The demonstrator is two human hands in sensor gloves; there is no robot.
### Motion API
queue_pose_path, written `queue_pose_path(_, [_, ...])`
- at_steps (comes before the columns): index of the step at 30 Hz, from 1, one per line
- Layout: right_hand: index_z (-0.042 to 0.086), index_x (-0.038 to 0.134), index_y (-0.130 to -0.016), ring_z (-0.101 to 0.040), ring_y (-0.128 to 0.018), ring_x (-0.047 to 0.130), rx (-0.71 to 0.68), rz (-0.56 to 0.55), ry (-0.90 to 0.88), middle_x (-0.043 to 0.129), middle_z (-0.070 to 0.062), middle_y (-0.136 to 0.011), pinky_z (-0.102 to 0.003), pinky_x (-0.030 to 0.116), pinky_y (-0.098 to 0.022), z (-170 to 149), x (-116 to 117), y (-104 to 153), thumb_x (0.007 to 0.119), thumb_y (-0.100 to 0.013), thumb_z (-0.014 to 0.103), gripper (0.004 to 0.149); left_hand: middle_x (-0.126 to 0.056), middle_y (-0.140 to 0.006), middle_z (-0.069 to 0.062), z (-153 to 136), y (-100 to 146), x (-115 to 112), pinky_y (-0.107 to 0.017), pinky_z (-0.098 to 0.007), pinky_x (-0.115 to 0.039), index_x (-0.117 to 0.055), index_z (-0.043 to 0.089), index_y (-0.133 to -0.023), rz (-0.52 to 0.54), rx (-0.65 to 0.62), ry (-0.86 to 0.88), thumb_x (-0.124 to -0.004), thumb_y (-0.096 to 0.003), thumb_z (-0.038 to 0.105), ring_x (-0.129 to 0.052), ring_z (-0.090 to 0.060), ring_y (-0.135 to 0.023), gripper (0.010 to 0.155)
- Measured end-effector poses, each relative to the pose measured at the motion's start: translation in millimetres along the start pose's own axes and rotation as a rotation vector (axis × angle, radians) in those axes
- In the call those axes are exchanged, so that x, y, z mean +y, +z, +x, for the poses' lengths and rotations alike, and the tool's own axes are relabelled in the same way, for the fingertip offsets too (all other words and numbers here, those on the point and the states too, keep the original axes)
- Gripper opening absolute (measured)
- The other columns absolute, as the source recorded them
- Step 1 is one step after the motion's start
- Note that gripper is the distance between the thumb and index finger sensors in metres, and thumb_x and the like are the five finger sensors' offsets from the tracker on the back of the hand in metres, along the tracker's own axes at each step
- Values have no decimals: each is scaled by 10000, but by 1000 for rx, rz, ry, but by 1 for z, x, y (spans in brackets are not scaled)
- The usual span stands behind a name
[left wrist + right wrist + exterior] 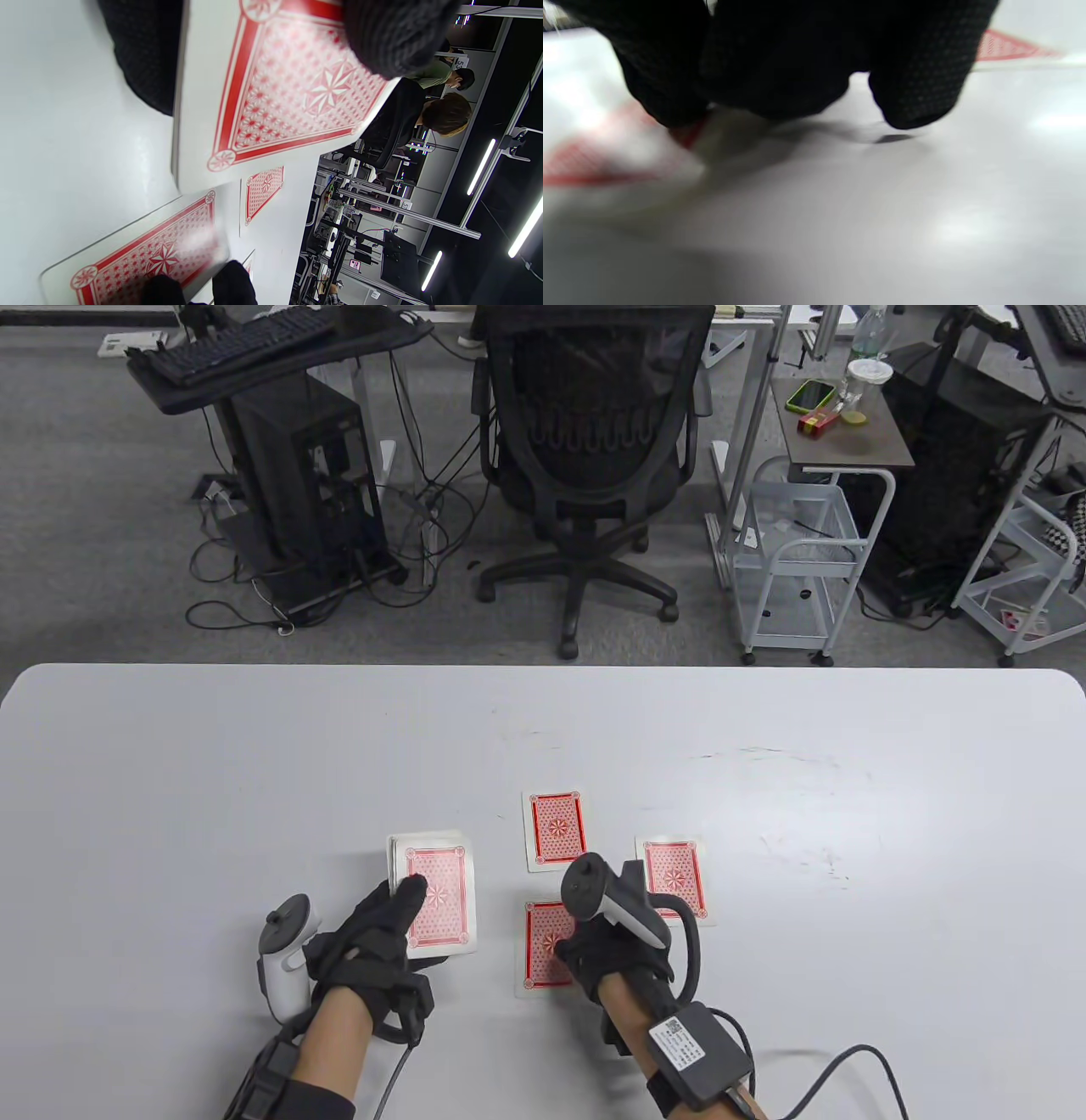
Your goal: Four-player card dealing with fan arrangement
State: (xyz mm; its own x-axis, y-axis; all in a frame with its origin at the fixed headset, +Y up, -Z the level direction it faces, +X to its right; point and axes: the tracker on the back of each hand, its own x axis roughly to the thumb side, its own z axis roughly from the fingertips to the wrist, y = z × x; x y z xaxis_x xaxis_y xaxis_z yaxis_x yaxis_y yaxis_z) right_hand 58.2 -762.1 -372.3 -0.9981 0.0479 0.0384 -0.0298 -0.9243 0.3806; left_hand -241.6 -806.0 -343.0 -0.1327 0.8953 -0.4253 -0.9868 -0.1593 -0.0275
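My left hand (399, 909) grips the red-backed deck (441, 891) low over the table, thumb (394, 38) on the top card (280, 97). Three single cards lie face down to its right: a far card (556, 830), a right card (674, 878) and a near card (543, 946). My right hand (581, 946) covers the near card's right side, with its curled fingers (670, 93) on the card's edge (594, 169). The thumb (912, 84) hovers just off the bare table beside it. The left wrist view shows that near card (152, 250) blurred, and the far card (263, 190) behind it.
The white table (212, 780) stretches wide to the left, right and far side of the cards. Beyond its far edge stand an office chair (594, 449), a white cart (797, 551) and computer desks. People sit in the background of the left wrist view.
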Motion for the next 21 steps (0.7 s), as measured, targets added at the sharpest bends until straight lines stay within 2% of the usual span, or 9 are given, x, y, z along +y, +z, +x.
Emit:
queue_pose_path(4, [-13,414,-1081,-80,-289,959,-24,-57,-18,822,-13,-720,-478,778,-450,0,-9,6,814,-529,488,846,-861,-940,56,-1,-1,-1,-523,-458,-876,-670,291,-984,-7,-5,2,-788,-516,519,-996,-295,-758,533])
queue_pose_path(7, [12,425,-1089,-164,-455,986,-143,-81,-254,797,-76,-822,-529,735,-510,-4,-23,14,744,-561,516,797,-867,-934,54,-1,0,-9,-516,-460,-878,-676,286,-979,-33,-14,7,-790,-515,518,-1000,-296,-751,531])
queue_pose_path(8, [19,445,-1087,-198,-509,986,-217,-105,-393,782,-101,-852,-548,723,-521,-6,-27,16,734,-562,521,781,-874,-927,55,-1,1,-13,-511,-460,-881,-682,286,-976,-49,-20,11,-792,-513,518,-1005,-294,-745,529])
queue_pose_path(10, [18,477,-1076,-288,-625,964,-363,-126,-646,733,-154,-908,-597,686,-543,-5,-28,16,751,-557,505,763,-874,-926,61,-2,2,-23,-511,-455,-883,-683,289,-974,-94,-20,24,-791,-513,521,-1007,-286,-744,527])
queue_pose_path(12, [14,483,-1070,-325,-672,942,-400,-115,-781,715,-161,-921,-620,669,-551,-3,-25,16,782,-542,500,778,-879,-920,60,-3,4,-33,-508,-455,-885,-687,289,-971,-131,-25,32,-794,-512,521,-1011,-285,-740,525])
queue_pose_path(14, [26,514,-1045,-309,-652,948,-412,-108,-844,737,-120,-885,-621,673,-547,1,-22,16,837,-512,475,768,-885,-914,65,-4,7,-42,-504,-453,-888,-693,293,-965,-149,-35,29,-799,-509,522,-1016,-279,-733,521])
queue_pose_path(16, [62,584,-995,-232,-565,989,-393,-133,-842,795,-32,-788,-592,702,-543,3,-22,18,881,-492,410,680,-887,-910,75,-4,9,-48,-505,-447,-891,-694,302,-961,-160,-45,24,-806,-505,525,-1016,-273,-735,521])
queue_pose_path(18, [75,645,-968,-220,-528,1019,-364,-199,-853,838,-20,-748,-580,722,-534,2,-24,19,912,-462,385,651,-884,-912,80,-5,11,-50,-507,-446,-890,-693,307,-961,-147,-46,48,-813,-502,525,-1014,-271,-737,522])
queue_pose_path(21, [64,688,-949,-215,-506,1061,-361,-196,-914,884,-21,-722,-563,745,-532,-2,-25,18,918,-453,349,616,-861,-935,71,-5,10,-50,-516,-451,-881,-669,300,-978,-198,-36,89,-803,-506,528,-998,-281,-757,540])
